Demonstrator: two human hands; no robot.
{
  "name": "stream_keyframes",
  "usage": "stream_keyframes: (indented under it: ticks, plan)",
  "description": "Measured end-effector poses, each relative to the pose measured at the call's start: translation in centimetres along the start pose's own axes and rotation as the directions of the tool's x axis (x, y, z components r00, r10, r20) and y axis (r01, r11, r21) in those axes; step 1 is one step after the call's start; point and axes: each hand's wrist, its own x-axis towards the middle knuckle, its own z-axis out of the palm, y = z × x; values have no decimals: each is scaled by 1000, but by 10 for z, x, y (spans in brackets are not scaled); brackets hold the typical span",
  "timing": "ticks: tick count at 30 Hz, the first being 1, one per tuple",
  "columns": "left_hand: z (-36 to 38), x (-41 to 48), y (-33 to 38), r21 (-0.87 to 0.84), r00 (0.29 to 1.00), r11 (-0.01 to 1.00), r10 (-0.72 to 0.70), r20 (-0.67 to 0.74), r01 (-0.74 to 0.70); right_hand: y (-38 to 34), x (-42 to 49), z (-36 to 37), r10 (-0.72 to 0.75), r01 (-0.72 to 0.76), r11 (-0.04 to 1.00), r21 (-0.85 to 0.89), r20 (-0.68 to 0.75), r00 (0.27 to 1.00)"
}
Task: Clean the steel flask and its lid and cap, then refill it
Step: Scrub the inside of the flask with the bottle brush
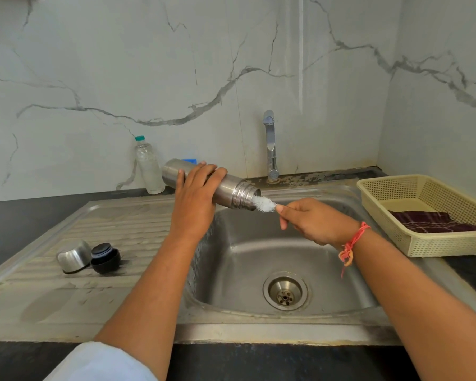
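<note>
My left hand [195, 196] grips the steel flask [231, 189] round its middle and holds it nearly level over the sink basin [259, 259], mouth pointing right. My right hand [311, 221] pinches the handle of a white bottle brush [263, 203], whose bristles enter the flask's mouth. On the draining board at the left lie the steel cap [73, 257] on its side and the black lid [105, 257] beside it, touching.
A tap [270, 145] stands behind the basin, with no water running. A clear plastic bottle [149, 166] with a teal cap stands against the marble wall. A cream plastic basket [423, 215] holding a dark cloth sits at the right. The drain [285, 292] is open.
</note>
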Motion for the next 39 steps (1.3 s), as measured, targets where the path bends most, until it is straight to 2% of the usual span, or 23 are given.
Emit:
stream_keyframes:
  ticks: [2, 5, 7, 8, 9, 10, 11, 12, 13, 14, 15, 18, 22, 26, 30, 33, 35, 37, 39]
  plan:
    - [2, 0, -3, -33, 999, 999, -40, -20, 40, -2, -1, 3, -18, 17, 999, -33, -33, 999]
    - [2, -2, 1, -109, 978, 974, -206, -40, 201, -5, 1, 9, -53, 47, 997, -68, -91, 994]
    - [-1, 2, 9, -233, 934, 911, -355, -24, 341, -4, 4, 13, -66, 52, 993, -105, -135, 989]
    - [-5, 5, 14, -341, 880, 830, -475, -14, 442, -3, 6, 15, -70, 50, 991, -125, -161, 984]
    - [-9, 8, 20, -462, 784, 695, -621, 0, 551, -2, 7, 17, -73, 46, 988, -144, -190, 979]
    - [-11, 11, 25, -588, 643, 498, -765, 50, 638, -2, 7, 18, -75, 40, 986, -161, -219, 973]
    - [-14, 13, 30, -705, 485, 235, -857, 175, 670, -2, 7, 20, -79, 35, 984, -177, -247, 966]
    - [-15, 16, 35, -765, 364, -59, -854, 371, 641, -2, 6, 21, -89, 35, 980, -198, -272, 958]
    - [-15, 19, 39, -760, 330, -322, -756, 566, 565, -4, 4, 23, -104, 37, 973, -227, -290, 951]
    - [-15, 20, 43, -712, 354, -505, -632, 690, 488, -6, 2, 25, -126, 40, 961, -275, -301, 945]
    - [-14, 20, 46, -681, 398, -589, -553, 732, 435, -9, -1, 26, -155, 45, 938, -343, -302, 941]
    - [-12, 25, 49, -727, 456, -564, -568, 685, 391, -13, -4, 29, -216, 66, 863, -501, -247, 945]
    - [-17, 19, 32, -726, 492, -631, -557, 669, 273, -18, -3, 44, -257, 145, 875, -463, -189, 948]
    - [-18, 11, 18, -736, 468, -628, -587, 661, 253, -17, 4, 56, -334, 157, 852, -499, -288, 898]
    - [-17, 6, 13, -739, 479, -633, -587, 652, 230, -19, 6, 54, -344, 45, 810, -584, -412, 844]
    - [-16, 7, 8, -770, 508, -600, -604, 614, 218, -21, 7, 51, -357, 58, 785, -616, -376, 855]
    - [-17, 8, 6, -800, 534, -562, -620, 575, 210, -22, 6, 48, -341, 114, 826, -551, -328, 881]
    - [-17, 7, 4, -813, 566, -546, -612, 552, 203, -24, 4, 49, -230, 135, 919, -369, -227, 946]
    - [-17, 6, 2, -804, 587, -559, -589, 556, 200, -27, 1, 51, -49, 51, 997, 58, -45, 998]
